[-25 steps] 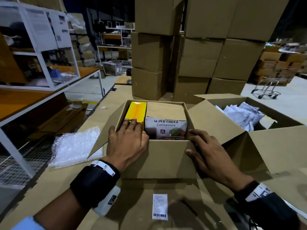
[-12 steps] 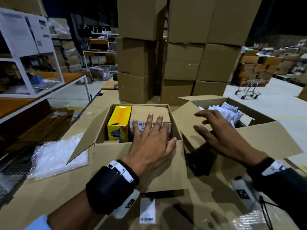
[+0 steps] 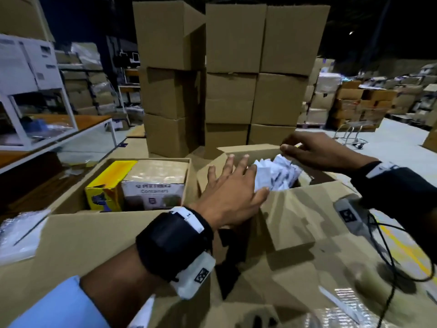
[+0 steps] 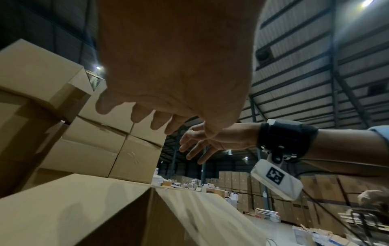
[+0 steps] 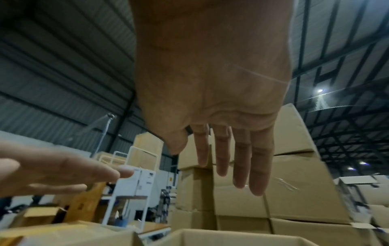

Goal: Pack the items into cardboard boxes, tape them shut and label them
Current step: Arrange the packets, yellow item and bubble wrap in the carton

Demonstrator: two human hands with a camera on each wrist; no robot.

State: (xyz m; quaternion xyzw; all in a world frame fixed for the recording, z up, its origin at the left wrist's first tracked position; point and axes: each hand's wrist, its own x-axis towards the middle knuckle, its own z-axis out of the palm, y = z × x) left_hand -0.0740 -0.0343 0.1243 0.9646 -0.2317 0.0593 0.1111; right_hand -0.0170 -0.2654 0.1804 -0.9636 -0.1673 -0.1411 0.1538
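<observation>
An open cardboard box (image 3: 71, 233) on the left holds a yellow carton (image 3: 106, 183) and a white "Containers" carton (image 3: 153, 192) side by side. Right of it, a second open box (image 3: 295, 209) holds crumpled white paper (image 3: 276, 176). My left hand (image 3: 238, 176) hovers with fingers spread over the near left corner of that box, fingertips at the paper's edge. My right hand (image 3: 295, 147) hangs above the paper at the box's far side, fingers loose and holding nothing. In the wrist views the left hand (image 4: 147, 116) and the right hand (image 5: 231, 166) both show empty palms.
A tall stack of sealed cardboard boxes (image 3: 227, 79) stands just behind both open boxes. Bubble wrap (image 3: 19, 233) lies at the left edge of the cardboard-covered table. A white shelf frame (image 3: 35, 91) stands far left. A black cable (image 3: 383, 245) loops from my right wrist.
Both hands left the front wall of the packed box and swung right to the box of crumpled paper. The left hand passed over the "Containers" carton on the way.
</observation>
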